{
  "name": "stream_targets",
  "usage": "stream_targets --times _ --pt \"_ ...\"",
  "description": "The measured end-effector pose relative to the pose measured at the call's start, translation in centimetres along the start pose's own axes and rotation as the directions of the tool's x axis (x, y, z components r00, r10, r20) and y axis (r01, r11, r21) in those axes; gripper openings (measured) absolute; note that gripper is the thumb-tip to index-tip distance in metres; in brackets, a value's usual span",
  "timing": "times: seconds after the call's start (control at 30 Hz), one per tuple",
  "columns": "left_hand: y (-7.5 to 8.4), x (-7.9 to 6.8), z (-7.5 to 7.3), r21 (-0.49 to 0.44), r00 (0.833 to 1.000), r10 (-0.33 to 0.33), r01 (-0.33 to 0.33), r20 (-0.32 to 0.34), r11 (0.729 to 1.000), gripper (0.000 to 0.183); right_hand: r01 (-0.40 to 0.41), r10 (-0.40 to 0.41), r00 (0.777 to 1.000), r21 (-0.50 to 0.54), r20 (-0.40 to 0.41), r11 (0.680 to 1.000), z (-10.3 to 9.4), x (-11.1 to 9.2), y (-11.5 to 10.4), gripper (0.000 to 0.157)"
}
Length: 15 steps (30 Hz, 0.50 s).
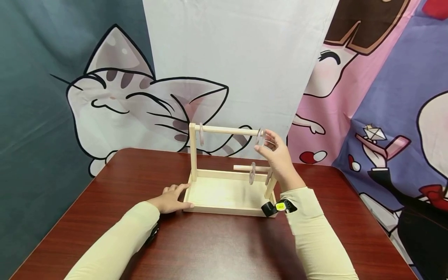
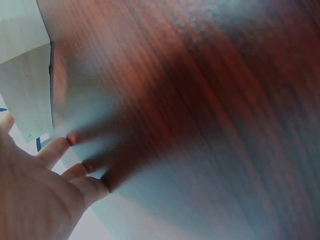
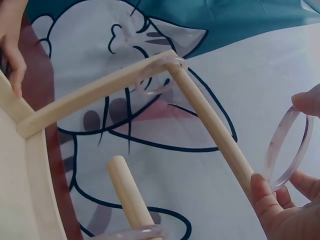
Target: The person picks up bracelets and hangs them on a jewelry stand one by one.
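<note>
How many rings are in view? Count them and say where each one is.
4. One ring hangs on the top rod near the post, one is pinched in the right hand at the rod's end, two hang on the lower rod.

Head view evenly and brightly lit, soft sheen seen on the table (image 1: 217,249), left wrist view blurred with glare and smeared finger shadows, right wrist view sharp, fingertips softened.
</note>
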<state>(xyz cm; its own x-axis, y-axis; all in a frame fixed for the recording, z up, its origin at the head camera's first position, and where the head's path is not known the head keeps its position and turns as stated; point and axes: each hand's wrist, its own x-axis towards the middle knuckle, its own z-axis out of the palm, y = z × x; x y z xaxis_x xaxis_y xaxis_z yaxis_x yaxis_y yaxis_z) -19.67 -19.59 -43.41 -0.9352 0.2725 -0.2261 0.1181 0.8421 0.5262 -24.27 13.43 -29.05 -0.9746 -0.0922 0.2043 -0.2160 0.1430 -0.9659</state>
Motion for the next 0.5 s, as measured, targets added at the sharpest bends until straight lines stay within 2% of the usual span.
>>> stream_targets --times 0.5 --pt "-0.2 0.1 0.1 0.014 1.0 -0.004 0.004 -0.001 1.0 0.087 -0.013 0.01 0.996 -0.032 -0.087 0.999 -1.5 1.2 0.1 0.069"
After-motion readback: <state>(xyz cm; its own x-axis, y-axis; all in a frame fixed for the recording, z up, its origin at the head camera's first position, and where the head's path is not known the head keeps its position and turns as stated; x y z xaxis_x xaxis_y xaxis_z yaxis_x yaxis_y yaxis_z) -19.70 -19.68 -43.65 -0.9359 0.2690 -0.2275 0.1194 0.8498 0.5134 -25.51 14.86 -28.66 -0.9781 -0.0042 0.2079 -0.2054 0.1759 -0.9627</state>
